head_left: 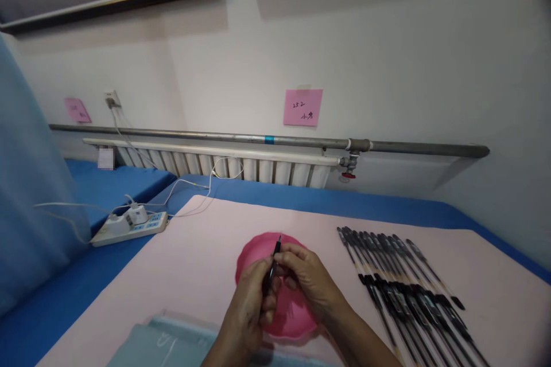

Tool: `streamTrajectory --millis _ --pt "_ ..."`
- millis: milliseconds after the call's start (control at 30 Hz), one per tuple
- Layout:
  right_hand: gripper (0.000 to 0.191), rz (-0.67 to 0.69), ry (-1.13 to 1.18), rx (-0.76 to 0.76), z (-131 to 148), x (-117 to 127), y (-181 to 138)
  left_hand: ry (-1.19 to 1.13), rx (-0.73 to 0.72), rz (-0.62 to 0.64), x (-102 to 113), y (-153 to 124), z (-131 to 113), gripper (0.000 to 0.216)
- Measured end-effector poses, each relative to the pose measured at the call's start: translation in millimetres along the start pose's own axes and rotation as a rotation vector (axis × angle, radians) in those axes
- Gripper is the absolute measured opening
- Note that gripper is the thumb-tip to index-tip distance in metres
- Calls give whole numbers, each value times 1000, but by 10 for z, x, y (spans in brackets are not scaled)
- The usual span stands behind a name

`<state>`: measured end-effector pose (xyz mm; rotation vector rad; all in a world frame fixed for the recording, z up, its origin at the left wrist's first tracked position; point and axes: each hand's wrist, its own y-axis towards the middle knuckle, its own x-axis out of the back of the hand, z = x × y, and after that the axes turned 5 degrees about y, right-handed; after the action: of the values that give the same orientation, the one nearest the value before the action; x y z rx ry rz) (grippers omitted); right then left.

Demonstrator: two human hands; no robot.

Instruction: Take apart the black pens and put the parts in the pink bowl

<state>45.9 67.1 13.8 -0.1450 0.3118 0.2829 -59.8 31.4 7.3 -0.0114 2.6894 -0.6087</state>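
My left hand is closed around a black pen, which stands tilted with its thin pointed tip up. Against the pen's upper part, below that tip, the fingers of my right hand are pinched. Both hands are above a round pink dish with a wavy rim; they hide much of its inside. To the right of my right hand lie two rows of pens with black caps, a far row and a near row.
Pink paper covers the blue table. A folded teal cloth lies at the front left. A power strip with plugs and white cables sits at left. Behind are a radiator and a pipe with a red valve.
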Motion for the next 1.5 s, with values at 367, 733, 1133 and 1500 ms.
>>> streamTrajectory --millis 367,733,1133,1500 --pt "17 -154 -430 215 65 291 64 -66 -133 -85 265 -29 -264 40" --pt "27 300 -1090 391 -213 121 39 7 -187 -107 370 -13 -290 46" --pt "30 227 -1461 308 -311 107 22 23 -169 -9 324 -1 -245 38" --pt "18 -17 -1568 215 -1 278 17 -4 -178 -67 410 5 -301 41"
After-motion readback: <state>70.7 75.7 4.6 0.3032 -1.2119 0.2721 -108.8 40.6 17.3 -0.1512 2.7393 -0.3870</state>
